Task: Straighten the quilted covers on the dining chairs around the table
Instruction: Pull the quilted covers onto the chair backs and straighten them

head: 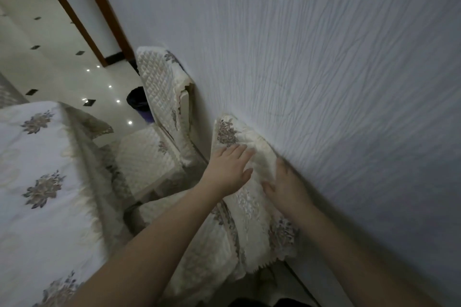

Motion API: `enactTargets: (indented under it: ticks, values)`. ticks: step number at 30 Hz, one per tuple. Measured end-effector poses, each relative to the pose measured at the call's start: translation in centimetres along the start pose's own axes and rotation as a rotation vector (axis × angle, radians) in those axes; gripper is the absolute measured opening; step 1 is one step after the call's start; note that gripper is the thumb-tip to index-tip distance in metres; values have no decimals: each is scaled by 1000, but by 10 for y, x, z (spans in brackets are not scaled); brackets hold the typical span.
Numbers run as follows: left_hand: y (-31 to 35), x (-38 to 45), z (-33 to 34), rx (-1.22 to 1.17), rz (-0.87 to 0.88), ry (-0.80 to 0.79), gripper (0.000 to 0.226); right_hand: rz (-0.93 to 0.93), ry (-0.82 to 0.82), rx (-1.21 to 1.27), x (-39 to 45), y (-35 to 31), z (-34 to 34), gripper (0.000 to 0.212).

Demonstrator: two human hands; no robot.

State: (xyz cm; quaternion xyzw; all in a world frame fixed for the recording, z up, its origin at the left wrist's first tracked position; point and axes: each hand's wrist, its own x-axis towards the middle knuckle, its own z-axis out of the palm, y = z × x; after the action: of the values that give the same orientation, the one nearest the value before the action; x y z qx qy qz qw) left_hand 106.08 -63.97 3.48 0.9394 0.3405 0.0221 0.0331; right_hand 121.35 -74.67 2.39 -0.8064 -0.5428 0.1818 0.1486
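A cream quilted cover point(252, 209) with embroidered flowers drapes over the top of the nearest chair's backrest, which stands against the wall. My left hand point(228, 169) lies flat on the cover's front side with fingers spread. My right hand point(284, 182) presses on the cover's top edge close to the wall, fingers apart and blurred. A second chair point(159, 97) with the same quilted cover stands farther along the wall; its cover's edge hangs loose at the backrest side. Its quilted seat point(147, 157) shows below.
The textured white wall point(324, 57) runs right beside both chairs. The dining table under a flowered cloth point(42, 182) fills the left. A dark bin point(138, 101) stands on the glossy tiled floor point(50, 57) behind the far chair. A wooden door frame point(82, 20) is beyond.
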Motion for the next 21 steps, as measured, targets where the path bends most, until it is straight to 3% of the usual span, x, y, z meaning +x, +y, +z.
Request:
enactTargets:
  ticks: [7, 16, 21]
  values:
    - [-9, 30, 18, -9, -20, -12, 68, -26, -14, 385, 21, 10, 13, 78]
    - [-19, 63, 23, 44, 32, 41, 76, -136, -55, 448, 32, 17, 12, 65]
    - [-32, 72, 20, 40, -15, 65, 58, -186, -122, 513, 44, -1, 11, 64]
